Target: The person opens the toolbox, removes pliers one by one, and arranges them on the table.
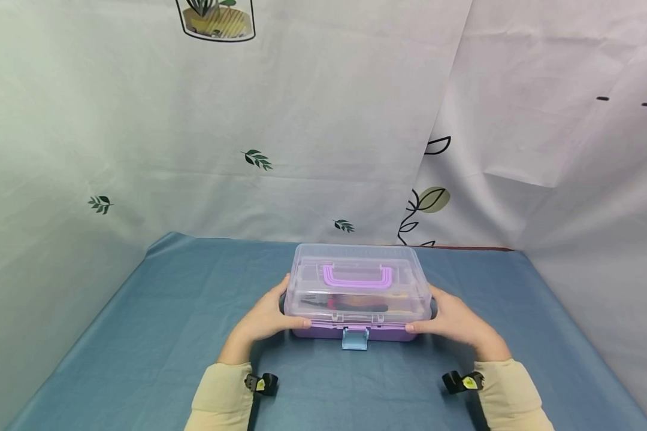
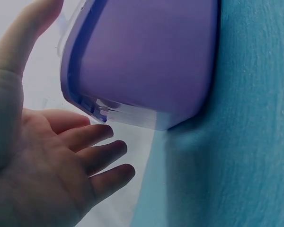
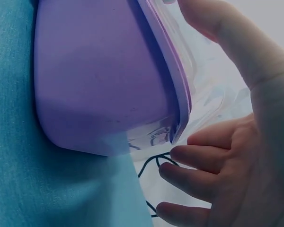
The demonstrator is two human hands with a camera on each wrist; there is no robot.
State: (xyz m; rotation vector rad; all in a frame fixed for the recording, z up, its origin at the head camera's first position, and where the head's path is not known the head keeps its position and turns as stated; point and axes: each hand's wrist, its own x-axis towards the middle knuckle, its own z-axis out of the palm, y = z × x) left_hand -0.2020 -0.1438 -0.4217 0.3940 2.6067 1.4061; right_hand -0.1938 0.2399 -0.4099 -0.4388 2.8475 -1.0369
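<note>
A toolbox with a purple base (image 1: 323, 332) and a clear lid (image 1: 307, 263) sits on the table, lid down. Its purple handle (image 1: 357, 281) lies flat on top, and the light-blue front latch (image 1: 354, 339) juts outward, unfastened. Through the plastic shows a red-and-black handled tool (image 1: 356, 303), its kind unclear. My left hand (image 1: 264, 314) is at the left end, thumb across the front edge of the lid; its fingers (image 2: 102, 158) are spread, loosely straight. Mirroring it, my right hand (image 1: 455, 317) is at the right end, thumb at the front rim, fingers (image 3: 194, 177) extended and relaxed.
Blue cloth (image 1: 194, 293) covers the table. White patterned fabric (image 1: 323, 120) hangs behind and along both sides. Black wrist cameras are strapped at the cuffs of both cream sleeves (image 1: 223, 389).
</note>
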